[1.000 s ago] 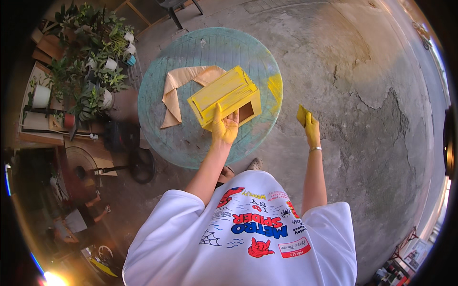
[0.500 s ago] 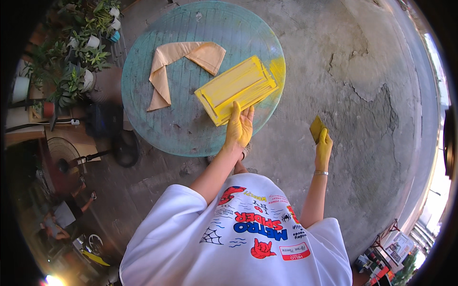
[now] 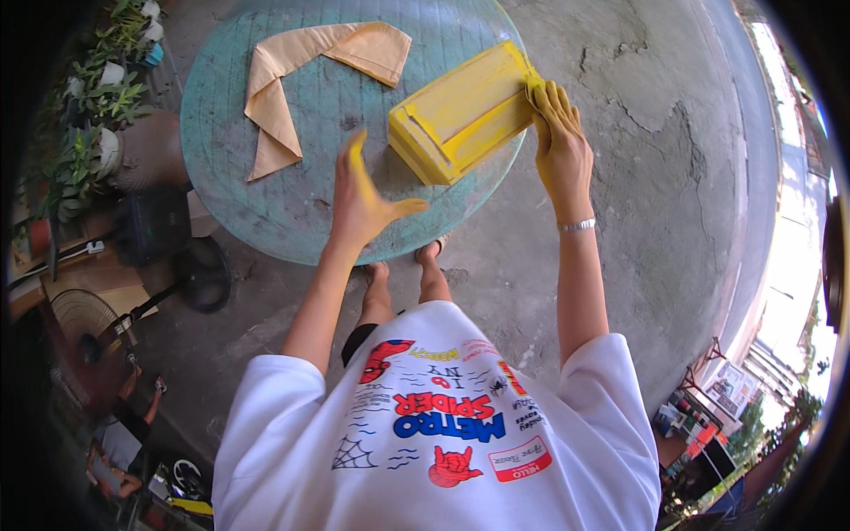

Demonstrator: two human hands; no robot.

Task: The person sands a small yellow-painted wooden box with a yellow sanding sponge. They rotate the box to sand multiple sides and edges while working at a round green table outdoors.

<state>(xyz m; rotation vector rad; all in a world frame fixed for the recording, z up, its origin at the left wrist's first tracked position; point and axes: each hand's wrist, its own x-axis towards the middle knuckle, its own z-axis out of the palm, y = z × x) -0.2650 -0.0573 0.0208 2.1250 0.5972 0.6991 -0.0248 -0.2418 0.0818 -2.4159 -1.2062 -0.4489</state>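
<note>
Potted plants (image 3: 64, 181), upper left; fan (image 3: 84, 317) below them. Another person (image 3: 118, 444), lower left. Concrete floor (image 3: 655, 292), cracked toward right. Foliage (image 3: 801, 409), lower right.

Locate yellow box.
Head view, upper middle: the yellow box is at the right edge of the table, right of the tan cloth, right hand touching it.

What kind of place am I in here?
Probably a home patio or yard, open to the outdoors: there's a cracked concrete floor, potted plants at left, and a standing fan.
</note>
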